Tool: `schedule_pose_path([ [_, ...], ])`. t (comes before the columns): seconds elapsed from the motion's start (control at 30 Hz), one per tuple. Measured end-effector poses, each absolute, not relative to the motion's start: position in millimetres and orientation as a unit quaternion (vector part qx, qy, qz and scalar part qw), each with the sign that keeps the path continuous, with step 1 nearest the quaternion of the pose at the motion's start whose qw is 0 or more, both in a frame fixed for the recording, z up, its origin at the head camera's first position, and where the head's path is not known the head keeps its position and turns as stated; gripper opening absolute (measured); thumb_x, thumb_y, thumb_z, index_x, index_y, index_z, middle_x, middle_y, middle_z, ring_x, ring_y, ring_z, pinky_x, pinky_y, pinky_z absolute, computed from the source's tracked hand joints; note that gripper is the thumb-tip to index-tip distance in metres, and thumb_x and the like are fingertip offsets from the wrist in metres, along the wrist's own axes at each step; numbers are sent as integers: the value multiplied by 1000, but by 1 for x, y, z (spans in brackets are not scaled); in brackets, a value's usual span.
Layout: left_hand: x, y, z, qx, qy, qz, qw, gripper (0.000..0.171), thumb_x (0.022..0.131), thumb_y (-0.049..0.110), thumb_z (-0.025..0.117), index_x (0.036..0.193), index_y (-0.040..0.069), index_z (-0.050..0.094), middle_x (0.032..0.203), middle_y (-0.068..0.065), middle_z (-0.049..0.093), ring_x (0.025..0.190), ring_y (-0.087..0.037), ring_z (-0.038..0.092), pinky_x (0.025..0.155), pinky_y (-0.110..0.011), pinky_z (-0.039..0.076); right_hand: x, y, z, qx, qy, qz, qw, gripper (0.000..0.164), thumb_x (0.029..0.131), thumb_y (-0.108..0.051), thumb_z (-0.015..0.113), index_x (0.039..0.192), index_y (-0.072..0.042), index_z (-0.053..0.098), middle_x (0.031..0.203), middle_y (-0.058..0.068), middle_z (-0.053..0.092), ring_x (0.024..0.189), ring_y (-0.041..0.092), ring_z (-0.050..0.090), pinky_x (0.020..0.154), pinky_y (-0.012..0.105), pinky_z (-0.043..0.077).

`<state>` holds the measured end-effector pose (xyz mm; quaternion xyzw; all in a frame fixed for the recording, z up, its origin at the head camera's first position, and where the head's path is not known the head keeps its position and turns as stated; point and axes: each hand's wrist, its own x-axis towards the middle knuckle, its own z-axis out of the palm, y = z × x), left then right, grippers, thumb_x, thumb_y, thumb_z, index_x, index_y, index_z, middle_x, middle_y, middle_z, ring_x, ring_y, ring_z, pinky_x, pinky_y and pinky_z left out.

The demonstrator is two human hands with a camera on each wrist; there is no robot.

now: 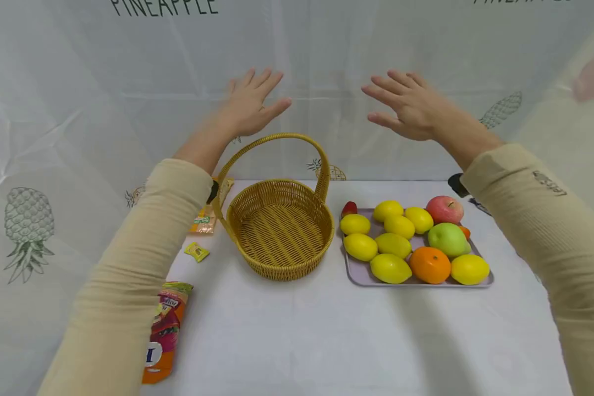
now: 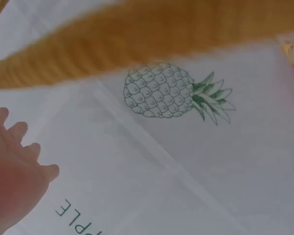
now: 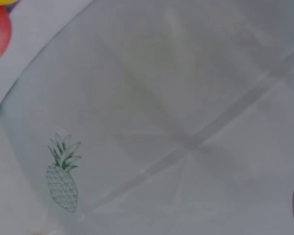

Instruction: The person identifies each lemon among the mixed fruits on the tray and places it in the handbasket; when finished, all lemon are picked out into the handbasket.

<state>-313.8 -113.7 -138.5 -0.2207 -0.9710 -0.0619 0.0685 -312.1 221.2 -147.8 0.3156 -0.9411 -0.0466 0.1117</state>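
Both hands are raised in the air with fingers spread, holding nothing. In the head view the left hand [image 1: 252, 104] is above and behind the wicker basket [image 1: 282, 269], whose tall handle [image 1: 287, 136] arches up below it. The right hand [image 1: 406, 104] hovers higher than the fruit tray [image 1: 353, 275], apart from it. Several lemons [image 1: 391, 268], an orange [image 1: 429, 265], a green apple [image 1: 447, 240] and a red apple [image 1: 444, 210] lie on that tray. A blurred strip of basket [image 2: 137, 39] crosses the left wrist view, with the left fingers at its edge.
On the left lie an orange snack bag [image 1: 165, 335], a small yellow packet [image 1: 197, 251] and another orange package [image 1: 204, 220], partly behind the left arm. A red strawberry-like piece [image 1: 348, 209] sits at the tray's back left corner. Pineapple-printed white sheeting [image 1: 317, 49] hangs behind the table.
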Motion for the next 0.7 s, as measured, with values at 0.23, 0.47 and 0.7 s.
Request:
schedule_pose_path([
  [0.23, -285, -154, -166, -285, -945, -132, 90, 68, 102, 55, 25, 157, 20, 6, 161, -4, 0, 145, -24, -11, 114, -48, -10, -281, 259, -194, 401, -907, -8, 126, 62, 103, -44, 39, 155, -15, 24, 158, 15, 21, 145, 36, 7, 116, 50, -1],
  [0.47, -277, -204, -221, -284, -905, -298, 103, 61, 105, 42, 31, 156, 13, 14, 161, -10, 6, 146, -23, -1, 116, -46, -1, -248, 298, -253, 418, -888, 117, 153, 57, 99, -30, 54, 151, -15, 35, 156, 13, 26, 144, 34, 14, 113, 58, 8],
  [0.7, -282, -227, -278, -150, -899, -409, 46, 66, 103, 44, 40, 157, 16, 14, 160, -12, 10, 142, -40, 16, 110, -61, 18, -200, 349, -316, 272, -881, 329, 205, 45, 96, -5, 49, 140, -7, 50, 151, -3, 36, 131, 3, 33, 111, 32, 25],
])
